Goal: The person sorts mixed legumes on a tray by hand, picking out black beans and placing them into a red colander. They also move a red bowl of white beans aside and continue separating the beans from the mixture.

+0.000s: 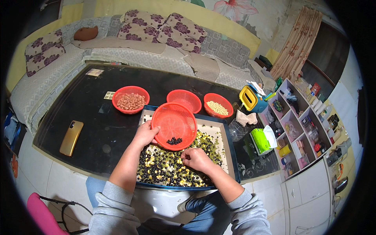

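Observation:
My left hand [146, 133] grips the rim of a red plastic mesh basket [174, 122], tilted over a shallow box. A small heap of black beans [174, 141] lies at the basket's lower side. Inside the box [233, 152], black beans, green mung beans and yellow corn kernels [180, 161] are spread together over a pale bottom. Just below the basket, my right hand [196, 159] is over the mixed beans with its fingertips drawn together. Whether anything is pinched between those fingertips cannot be made out.
Behind the box stand a red basket of brown peanuts or beans [131, 101], another red basket [184, 98] and one with pale beans [217, 108]. A gold phone [71, 138] lies left on the black table [97, 123]. Tissues [262, 141], a clear bottle [237, 129] and a compartment shelf [305, 138] are right.

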### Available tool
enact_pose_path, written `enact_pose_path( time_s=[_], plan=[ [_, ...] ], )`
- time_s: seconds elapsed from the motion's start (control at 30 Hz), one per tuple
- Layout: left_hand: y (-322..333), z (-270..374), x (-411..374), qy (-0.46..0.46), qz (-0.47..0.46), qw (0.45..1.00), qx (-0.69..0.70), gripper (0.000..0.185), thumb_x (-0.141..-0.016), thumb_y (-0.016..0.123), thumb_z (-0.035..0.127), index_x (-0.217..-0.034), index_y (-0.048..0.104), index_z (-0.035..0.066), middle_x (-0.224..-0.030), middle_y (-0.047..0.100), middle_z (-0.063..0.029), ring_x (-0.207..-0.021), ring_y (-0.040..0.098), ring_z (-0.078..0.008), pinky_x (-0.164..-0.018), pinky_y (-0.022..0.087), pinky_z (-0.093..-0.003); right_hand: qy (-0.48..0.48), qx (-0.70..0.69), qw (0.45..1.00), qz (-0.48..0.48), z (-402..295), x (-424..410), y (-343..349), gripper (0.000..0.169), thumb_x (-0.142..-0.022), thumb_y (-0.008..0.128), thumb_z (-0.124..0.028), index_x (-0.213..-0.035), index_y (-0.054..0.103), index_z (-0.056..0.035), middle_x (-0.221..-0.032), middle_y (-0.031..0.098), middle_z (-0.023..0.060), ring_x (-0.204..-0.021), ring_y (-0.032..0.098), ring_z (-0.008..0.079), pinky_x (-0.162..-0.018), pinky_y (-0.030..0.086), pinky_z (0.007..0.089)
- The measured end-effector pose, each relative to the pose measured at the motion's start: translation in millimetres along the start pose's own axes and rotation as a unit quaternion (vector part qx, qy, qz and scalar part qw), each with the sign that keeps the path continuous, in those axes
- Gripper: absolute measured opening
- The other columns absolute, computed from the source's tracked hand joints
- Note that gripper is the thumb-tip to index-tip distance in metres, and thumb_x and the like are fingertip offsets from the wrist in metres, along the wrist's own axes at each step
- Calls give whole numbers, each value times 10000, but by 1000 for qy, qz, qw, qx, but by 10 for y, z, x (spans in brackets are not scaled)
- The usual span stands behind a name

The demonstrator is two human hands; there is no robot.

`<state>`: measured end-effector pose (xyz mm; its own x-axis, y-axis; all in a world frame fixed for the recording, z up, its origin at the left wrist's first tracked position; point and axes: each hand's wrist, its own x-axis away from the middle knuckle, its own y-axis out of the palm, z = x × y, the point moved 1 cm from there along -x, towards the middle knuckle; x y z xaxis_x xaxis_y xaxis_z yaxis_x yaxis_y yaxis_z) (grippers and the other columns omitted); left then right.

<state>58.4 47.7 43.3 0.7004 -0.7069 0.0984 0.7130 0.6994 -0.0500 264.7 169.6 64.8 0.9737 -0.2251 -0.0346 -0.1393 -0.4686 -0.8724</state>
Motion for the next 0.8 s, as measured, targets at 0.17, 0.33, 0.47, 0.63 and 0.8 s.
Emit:
enact_pose_path(
  time_s=[0.17, 0.33, 0.47, 0.63, 0.8],
  plan=[
    [6, -51, -41, 1, 3, 1000, 10, 375, -869, 603, 155, -1176, 500, -34, -874, 644, -119, -608, 660, -164, -463, 548, -265, -32, 29, 999, 11, 20, -3, 12, 128, -700, 627, -61, -819, 634, -14, -787, 644, 164, -765, 637, 320, -728, 512, 398],
    [3, -66, -49, 3, 2, 1000, 13, 372, -867, 607, 161, -1166, 505, -34, -881, 643, -123, -600, 657, -163, -463, 547, -264, -37, 32, 999, 17, 18, 12, 3, 135, -704, 624, -59, -832, 632, -16, -791, 641, 162, -768, 637, 313, -723, 513, 392],
    [7, -63, -42, 7, 6, 1000, 9, 371, -868, 608, 165, -1162, 506, -37, -881, 641, -121, -597, 655, -164, -462, 547, -264, -24, -6, 1000, 11, -3, 16, -7, 122, -709, 629, -65, -823, 629, -21, -778, 638, 156, -756, 637, 307, -717, 515, 386],
    [6, -58, -48, 8, 0, 1000, 8, 364, -872, 605, 160, -1157, 504, -42, -870, 639, -121, -598, 655, -166, -463, 548, -263, -52, 25, 998, 10, 36, -6, 47, 96, -718, 632, -84, -798, 624, -33, -782, 643, 151, -748, 638, 304, -712, 517, 386],
    [1, -31, -21, 8, 2, 1000, 13, 356, -875, 600, 152, -1155, 502, -45, -858, 639, -125, -599, 658, -169, -465, 551, -266, -58, 46, 997, 7, 20, -18, 41, 71, -705, 632, -84, -762, 613, -46, -731, 641, 142, -717, 637, 309, -698, 519, 387]
  ],
)
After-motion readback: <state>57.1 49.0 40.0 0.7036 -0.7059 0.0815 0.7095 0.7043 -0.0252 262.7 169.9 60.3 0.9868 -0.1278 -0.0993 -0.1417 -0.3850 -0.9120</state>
